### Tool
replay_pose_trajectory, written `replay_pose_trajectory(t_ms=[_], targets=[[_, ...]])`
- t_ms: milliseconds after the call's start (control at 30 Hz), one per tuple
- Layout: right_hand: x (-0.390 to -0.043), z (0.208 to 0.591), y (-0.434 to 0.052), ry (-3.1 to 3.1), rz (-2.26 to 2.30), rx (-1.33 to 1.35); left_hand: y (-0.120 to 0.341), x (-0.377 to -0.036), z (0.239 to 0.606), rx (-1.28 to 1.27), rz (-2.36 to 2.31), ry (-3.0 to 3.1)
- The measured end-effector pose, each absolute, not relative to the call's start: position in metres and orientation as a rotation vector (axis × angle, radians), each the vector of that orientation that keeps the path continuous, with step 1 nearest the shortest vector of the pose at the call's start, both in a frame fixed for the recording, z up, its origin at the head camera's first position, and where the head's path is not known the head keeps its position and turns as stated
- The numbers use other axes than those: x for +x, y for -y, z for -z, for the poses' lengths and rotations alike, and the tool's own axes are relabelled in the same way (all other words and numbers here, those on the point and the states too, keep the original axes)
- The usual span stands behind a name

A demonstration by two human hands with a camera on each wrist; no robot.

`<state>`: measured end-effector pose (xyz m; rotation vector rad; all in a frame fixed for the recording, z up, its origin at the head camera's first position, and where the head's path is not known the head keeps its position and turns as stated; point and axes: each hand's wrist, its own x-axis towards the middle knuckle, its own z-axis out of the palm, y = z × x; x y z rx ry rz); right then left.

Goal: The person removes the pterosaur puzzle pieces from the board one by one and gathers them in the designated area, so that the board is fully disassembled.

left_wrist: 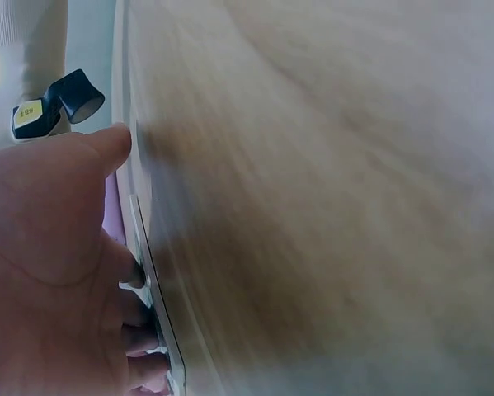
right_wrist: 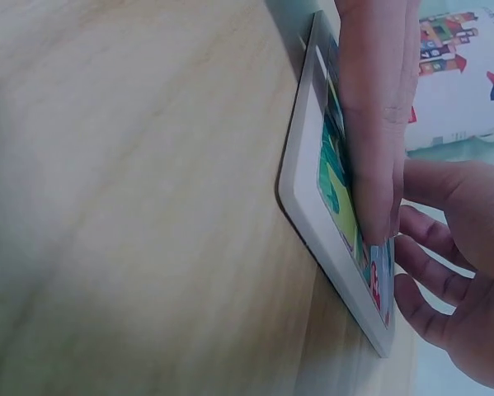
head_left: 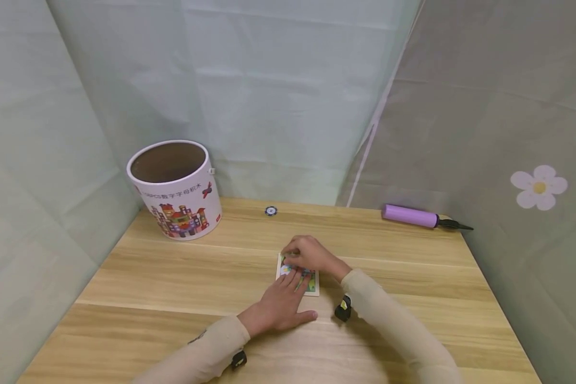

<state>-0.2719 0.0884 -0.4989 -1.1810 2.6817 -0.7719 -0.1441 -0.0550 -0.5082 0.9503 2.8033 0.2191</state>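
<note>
The puzzle board (head_left: 312,284) lies flat on the wooden surface (head_left: 173,277), under both hands. The left hand (head_left: 278,306) presses straight fingers on its near half, grip released. The right hand (head_left: 309,253) curls over the far edge; I cannot tell whether its grip grasps anything. Well beyond stand a paper bucket (head_left: 175,189) and purple pump (head_left: 410,215).

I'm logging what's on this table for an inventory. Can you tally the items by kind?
Bucket: 1
Puzzle board: 1
Pump: 1
Small round disc: 1
Total: 4
</note>
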Motion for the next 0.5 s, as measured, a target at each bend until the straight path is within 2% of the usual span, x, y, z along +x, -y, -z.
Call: replay_pose_trajectory(t_ms=[500], targets=[[-0.2767, 0.5016, -0.0869, -2.655, 0.739, -1.109, 0.0529, -0.1405, 0.5021, 0.92, -0.162, -2.808]])
